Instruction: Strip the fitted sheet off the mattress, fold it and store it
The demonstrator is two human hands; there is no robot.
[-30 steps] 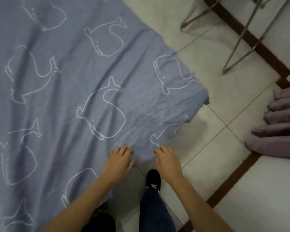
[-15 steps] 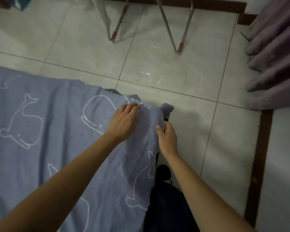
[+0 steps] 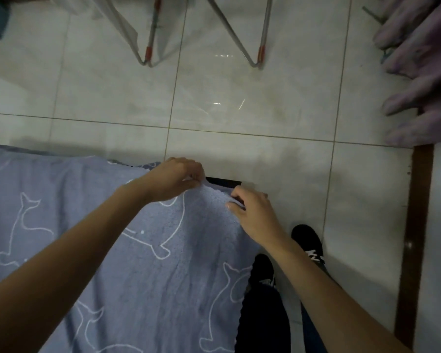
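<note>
A blue-grey fitted sheet (image 3: 127, 263) printed with white whale outlines covers the lower left of the view. Its far right corner is lifted. My left hand (image 3: 176, 178) pinches the sheet's far edge between thumb and fingers. My right hand (image 3: 252, 208) grips the corner just to the right, fingers curled into the cloth. A dark strip (image 3: 222, 181) shows between my hands under the raised edge; what it belongs to I cannot tell.
Pale floor tiles (image 3: 239, 103) fill the top and right. Metal rack legs (image 3: 148, 57) with red tips stand at the far side. Purple curtain folds (image 3: 423, 72) hang at the right. My black shoes (image 3: 308, 242) stand beside the sheet, near a dark floor strip (image 3: 415, 225).
My view has swung from the sheet's middle to its corner. Both hands moved along the edge to that corner, and the left went from lying flat to pinching the cloth.
</note>
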